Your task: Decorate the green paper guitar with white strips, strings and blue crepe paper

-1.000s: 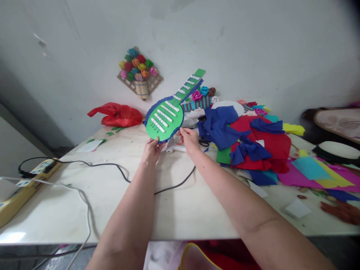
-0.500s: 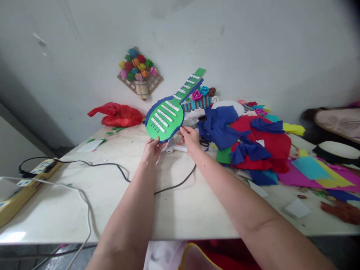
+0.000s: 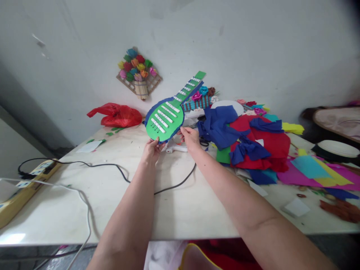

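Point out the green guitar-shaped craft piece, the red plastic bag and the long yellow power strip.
Green guitar-shaped craft piece (image 3: 171,109): head view, on its rounded body.
Red plastic bag (image 3: 120,116): head view, on its bulging middle.
Long yellow power strip (image 3: 26,193): head view, on its casing.

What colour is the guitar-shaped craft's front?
The front is green with white strips, best seen in the head view.

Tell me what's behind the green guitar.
A dark-blue layer edges out behind the green guitar; farther back, past its neck, are a striped object, colourful flowers and the wall. Whatever the guitar's body covers cannot be seen.
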Demonstrator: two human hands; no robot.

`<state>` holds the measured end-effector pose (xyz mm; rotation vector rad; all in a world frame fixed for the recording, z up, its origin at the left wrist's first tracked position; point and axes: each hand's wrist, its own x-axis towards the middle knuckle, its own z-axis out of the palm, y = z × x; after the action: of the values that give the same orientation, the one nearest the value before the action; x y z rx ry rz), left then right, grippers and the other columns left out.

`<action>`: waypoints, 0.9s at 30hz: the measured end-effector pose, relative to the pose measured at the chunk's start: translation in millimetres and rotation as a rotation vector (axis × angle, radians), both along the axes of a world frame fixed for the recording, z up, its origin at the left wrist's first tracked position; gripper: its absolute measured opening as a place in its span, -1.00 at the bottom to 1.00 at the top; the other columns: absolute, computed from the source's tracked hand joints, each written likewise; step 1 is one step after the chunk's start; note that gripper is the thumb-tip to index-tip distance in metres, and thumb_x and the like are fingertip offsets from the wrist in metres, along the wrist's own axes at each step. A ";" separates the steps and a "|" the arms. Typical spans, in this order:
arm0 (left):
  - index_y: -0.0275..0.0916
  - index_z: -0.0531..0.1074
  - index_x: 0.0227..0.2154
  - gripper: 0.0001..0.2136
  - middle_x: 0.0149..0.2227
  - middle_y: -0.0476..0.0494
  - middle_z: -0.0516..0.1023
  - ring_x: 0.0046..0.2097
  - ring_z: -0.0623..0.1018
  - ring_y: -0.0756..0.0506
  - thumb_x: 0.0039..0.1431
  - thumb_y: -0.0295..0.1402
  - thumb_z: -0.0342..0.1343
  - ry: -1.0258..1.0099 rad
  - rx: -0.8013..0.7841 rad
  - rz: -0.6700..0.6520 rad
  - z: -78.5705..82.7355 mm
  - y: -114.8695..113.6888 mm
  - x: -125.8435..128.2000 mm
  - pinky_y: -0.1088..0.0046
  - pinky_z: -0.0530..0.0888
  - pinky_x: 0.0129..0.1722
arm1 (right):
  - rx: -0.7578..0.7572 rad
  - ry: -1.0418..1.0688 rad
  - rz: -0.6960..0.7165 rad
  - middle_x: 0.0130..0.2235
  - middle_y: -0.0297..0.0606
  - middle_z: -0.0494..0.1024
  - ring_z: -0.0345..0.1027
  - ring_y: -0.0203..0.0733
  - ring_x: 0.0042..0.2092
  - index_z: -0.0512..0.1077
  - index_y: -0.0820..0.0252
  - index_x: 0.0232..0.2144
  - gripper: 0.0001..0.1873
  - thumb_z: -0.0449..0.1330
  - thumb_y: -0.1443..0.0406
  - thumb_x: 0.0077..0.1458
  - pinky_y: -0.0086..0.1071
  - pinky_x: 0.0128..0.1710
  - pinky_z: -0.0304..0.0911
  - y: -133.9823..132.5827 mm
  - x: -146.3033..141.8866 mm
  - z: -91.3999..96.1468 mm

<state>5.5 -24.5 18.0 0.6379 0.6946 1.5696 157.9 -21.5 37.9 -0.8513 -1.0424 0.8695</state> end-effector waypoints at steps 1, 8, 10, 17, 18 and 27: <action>-0.33 0.31 -0.50 -0.90 -0.57 0.01 0.41 -0.58 0.45 0.08 0.02 -0.63 0.00 0.001 -0.001 -0.001 0.5 -0.6 0.3 0.54 0.49 -0.52 | 0.001 0.005 -0.001 -0.59 -0.34 0.42 0.10 -0.45 -0.63 0.39 0.26 -0.63 -0.76 0.13 0.17 -0.15 -0.55 -0.71 0.06 0.1 0.2 -0.1; -0.32 0.33 -0.47 -0.90 -0.53 -0.01 0.44 -0.56 0.47 0.06 0.01 -0.63 0.00 0.000 0.005 -0.015 -0.6 0.9 0.3 0.55 0.49 -0.53 | -0.015 0.031 0.017 -0.59 -0.34 0.42 0.13 -0.43 -0.62 0.38 0.24 -0.63 -0.75 0.13 0.15 -0.17 -0.54 -0.71 0.06 -0.3 0.5 1.0; -0.32 0.33 -0.47 -0.90 -0.53 -0.01 0.44 -0.56 0.47 0.07 0.01 -0.62 0.01 0.003 0.004 -0.015 -1.6 1.8 -0.1 0.55 0.49 -0.53 | -0.016 0.036 0.018 -0.59 -0.34 0.42 0.12 -0.43 -0.61 0.38 0.24 -0.63 -0.75 0.13 0.15 -0.18 -0.54 -0.71 0.06 0.0 0.7 0.7; -0.33 0.33 -0.48 -0.90 -0.55 0.00 0.43 -0.57 0.46 0.07 0.03 -0.62 0.01 0.008 -0.002 -0.016 -0.3 -0.8 0.5 0.55 0.49 -0.53 | -0.029 0.025 0.010 -0.59 -0.34 0.42 0.13 -0.43 -0.62 0.36 0.24 -0.63 -0.72 0.11 0.13 -0.14 -0.55 -0.72 0.05 0.7 2.7 0.4; -0.33 0.32 -0.49 -0.90 -0.54 -0.01 0.43 -0.57 0.46 0.07 0.03 -0.62 0.01 0.006 -0.005 -0.015 -0.2 -0.9 0.3 0.55 0.48 -0.53 | -0.032 0.020 0.005 -0.60 -0.34 0.42 0.13 -0.43 -0.62 0.36 0.24 -0.64 -0.71 0.10 0.12 -0.13 -0.54 -0.72 0.05 0.4 2.9 0.9; -0.33 0.33 -0.53 -0.89 -0.57 0.00 0.40 -0.60 0.44 0.07 0.03 -0.62 0.02 -0.019 -0.028 -0.012 -1.7 0.7 -2.0 0.53 0.48 -0.53 | -0.028 -0.006 0.000 -0.59 -0.32 0.43 0.12 -0.42 -0.62 0.35 0.24 -0.65 -0.68 0.11 0.09 -0.13 -0.54 -0.70 0.05 -0.4 3.8 2.0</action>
<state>3.5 -23.8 16.3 0.6047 0.6963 1.5505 161.7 -21.9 39.9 -0.8782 -1.0371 0.8841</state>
